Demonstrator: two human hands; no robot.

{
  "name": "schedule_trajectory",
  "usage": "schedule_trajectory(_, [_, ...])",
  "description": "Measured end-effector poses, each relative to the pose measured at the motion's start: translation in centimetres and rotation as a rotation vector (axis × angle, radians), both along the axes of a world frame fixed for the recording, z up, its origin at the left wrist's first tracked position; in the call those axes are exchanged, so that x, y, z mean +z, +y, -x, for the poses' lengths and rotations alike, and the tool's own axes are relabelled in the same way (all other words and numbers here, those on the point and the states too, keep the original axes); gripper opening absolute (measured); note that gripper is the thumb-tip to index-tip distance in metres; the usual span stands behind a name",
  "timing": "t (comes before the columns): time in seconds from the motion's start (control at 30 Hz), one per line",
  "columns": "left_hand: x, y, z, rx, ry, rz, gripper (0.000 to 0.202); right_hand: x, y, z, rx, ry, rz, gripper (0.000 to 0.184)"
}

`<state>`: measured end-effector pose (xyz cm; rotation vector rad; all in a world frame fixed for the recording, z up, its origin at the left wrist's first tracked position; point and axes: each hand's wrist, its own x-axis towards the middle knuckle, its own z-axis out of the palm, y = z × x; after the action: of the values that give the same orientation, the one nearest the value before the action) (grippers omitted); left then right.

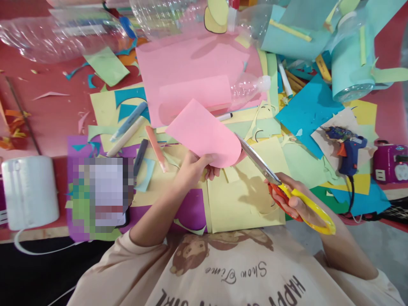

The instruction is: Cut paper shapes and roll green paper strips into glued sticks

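Note:
My left hand [195, 166] pinches the lower edge of a pink paper piece [204, 132] with one rounded end, held above the table. My right hand [295, 196] grips yellow-and-red scissors [280, 187] through the handles. Their metal blades point up-left and meet the rounded right edge of the pink piece. Beneath both hands lie yellow paper sheets [242, 199] and a purple sheet [189, 210].
A large pink sheet [191, 63] with a clear plastic bottle [247, 87] lies further back. Blue glue gun [346, 146] at right beside a purple box [390, 162]. White roll [29, 191] at left. Coloured paper scraps, markers and clear bottles cover the red table [47, 123].

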<state>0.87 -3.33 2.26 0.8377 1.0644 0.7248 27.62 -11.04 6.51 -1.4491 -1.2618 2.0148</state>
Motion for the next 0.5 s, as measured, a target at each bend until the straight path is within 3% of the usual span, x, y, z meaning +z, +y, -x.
schedule_trajectory(0.33, [0.1, 0.0, 0.0, 0.025, 0.019, -0.012, 0.019, 0.6, 0.0, 0.0, 0.001, -0.014, 0.039, 0.061])
schedule_trajectory(0.5, [-0.1, 0.0, 0.3, 0.061, 0.014, -0.033, 0.021, 2.4, 0.8, 0.2, -0.051, -0.360, -0.128, 0.042])
